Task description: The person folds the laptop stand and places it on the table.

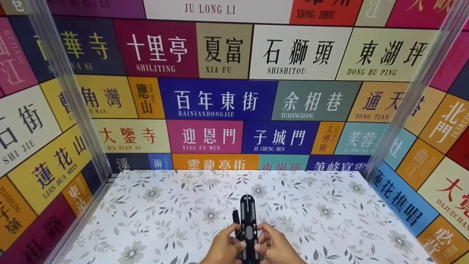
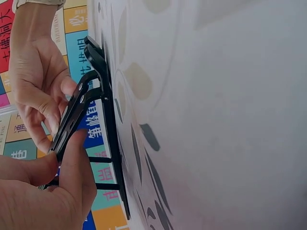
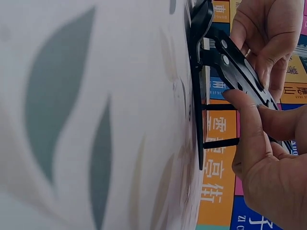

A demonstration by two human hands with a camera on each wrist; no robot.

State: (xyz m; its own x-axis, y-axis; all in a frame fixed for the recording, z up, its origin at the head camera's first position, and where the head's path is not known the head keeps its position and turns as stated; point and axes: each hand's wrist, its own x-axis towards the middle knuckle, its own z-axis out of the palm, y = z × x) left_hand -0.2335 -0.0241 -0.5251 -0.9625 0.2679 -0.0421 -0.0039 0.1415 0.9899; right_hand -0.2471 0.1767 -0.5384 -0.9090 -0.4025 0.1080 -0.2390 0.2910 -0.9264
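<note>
A black folding laptop stand [image 1: 249, 214] with grey pads lies near the front of the table, its long bars close together and pointing away from me. My left hand [image 1: 224, 246] pinches its left side between thumb and fingers. On the opposite side my right hand [image 1: 277, 246] pinches it in the same way. From the left wrist, the stand's lower bar [image 2: 114, 139] rests on the tabletop, while the upper arms slant above it, joined by thin struts. The right wrist view shows thumb and forefinger on the raised arms [image 3: 240, 67]. Its near end is partly hidden by the hands.
The tabletop [image 1: 176, 205] has a white covering with grey flowers and leaves. Walls of colourful sign panels [image 1: 218, 99] stand behind and on both sides. Clear plastic strips [image 1: 406, 88] run up the corners.
</note>
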